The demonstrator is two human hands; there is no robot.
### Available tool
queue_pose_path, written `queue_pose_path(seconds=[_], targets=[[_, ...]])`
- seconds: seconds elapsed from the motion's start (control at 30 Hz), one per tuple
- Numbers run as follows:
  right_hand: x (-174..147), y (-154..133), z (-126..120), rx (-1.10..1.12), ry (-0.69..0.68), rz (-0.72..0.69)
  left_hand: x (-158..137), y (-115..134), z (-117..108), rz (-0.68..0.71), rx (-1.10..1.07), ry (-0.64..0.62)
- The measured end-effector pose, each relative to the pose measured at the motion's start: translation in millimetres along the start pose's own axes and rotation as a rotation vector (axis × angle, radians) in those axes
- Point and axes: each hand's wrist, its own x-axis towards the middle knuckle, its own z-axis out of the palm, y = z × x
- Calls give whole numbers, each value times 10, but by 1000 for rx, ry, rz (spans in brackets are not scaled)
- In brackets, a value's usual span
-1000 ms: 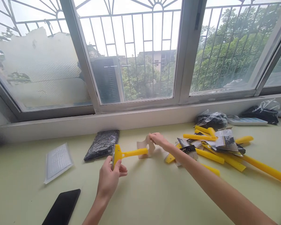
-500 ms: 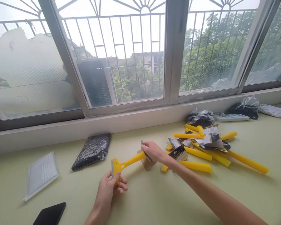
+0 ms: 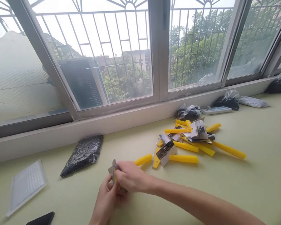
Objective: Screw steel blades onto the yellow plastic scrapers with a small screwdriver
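Both hands meet around a yellow scraper [image 3: 144,159] above the front of the table. My left hand [image 3: 105,193] is closed on its blade end from below. My right hand [image 3: 131,175] is closed over that same end, pinching a cardboard packaging card [image 3: 111,169] whose greyish edge shows past the fingers. The scraper's handle sticks out to the right behind my right hand. The fingers hide most of the card and the blade, so I cannot tell how far the card covers it.
Several yellow scrapers [image 3: 184,159] with printed cards [image 3: 166,151] lie heaped to the right. A black plastic packet [image 3: 84,153] and a clear-wrapped white packet [image 3: 28,186] lie left. A black phone-like slab [image 3: 42,219] is at the front. Bagged things [image 3: 189,112] line the windowsill [image 3: 121,117].
My right hand has slid with the card from the handle's end leftward to the blade end, meeting my left hand. The camera view has turned slightly right.
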Motion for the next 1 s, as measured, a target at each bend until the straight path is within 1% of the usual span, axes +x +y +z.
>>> queue_pose_path(seconds=[0.07, 0.1, 0.17, 0.23, 0.3, 0.37, 0.43, 0.47, 0.53, 0.57, 0.67, 0.73, 0.8, 0.87, 0.93, 1.0], targets=[[-50, -40, 105, 17, 19, -21, -48, -12, 47, 36, 42, -19], [-64, -43, 114, 51, 6, -21, -63, -14, 60, 40, 55, -30], [-82, -29, 41, 150, -58, -5, -69, -14, 64, 25, 54, -46], [-112, 7, -130, 208, -57, -14, -45, -14, 44, 1, 32, -68], [-177, 70, -342, 149, 82, -58, -7, -17, 15, -1, 4, -87], [-282, 166, -521, 52, 176, -65, 23, -24, -8, 13, -12, -99], [-409, 281, -608, -81, 247, -76, 27, -29, -13, 31, -23, -116], [-472, 337, -608, -169, 287, -93, 17, -30, -8, 39, -24, -127], [-578, 425, -532, -356, 335, -152, -22, -33, 16, 57, -12, -152], [-617, 452, -466, -448, 337, -189, -48, -37, 31, 71, 3, -162], [-679, 462, -244, -710, 297, -300, -129, -67, 70, 101, 83, -174], [-684, 443, -131, -862, 280, -377, -170, -98, 79, 107, 151, -149], [-673, 442, -64, -962, 293, -446, -192, -122, 72, 116, 216, -118], [-656, 478, -27, -1008, 328, -501, -195, -129, 53, 148, 271, -101], [-638, 542, 13, -1044, 369, -547, -178, -120, 22, 219, 353, -86], [-623, 602, 79, -1107, 408, -580, -146, -101, -18, 317, 495, -31]])
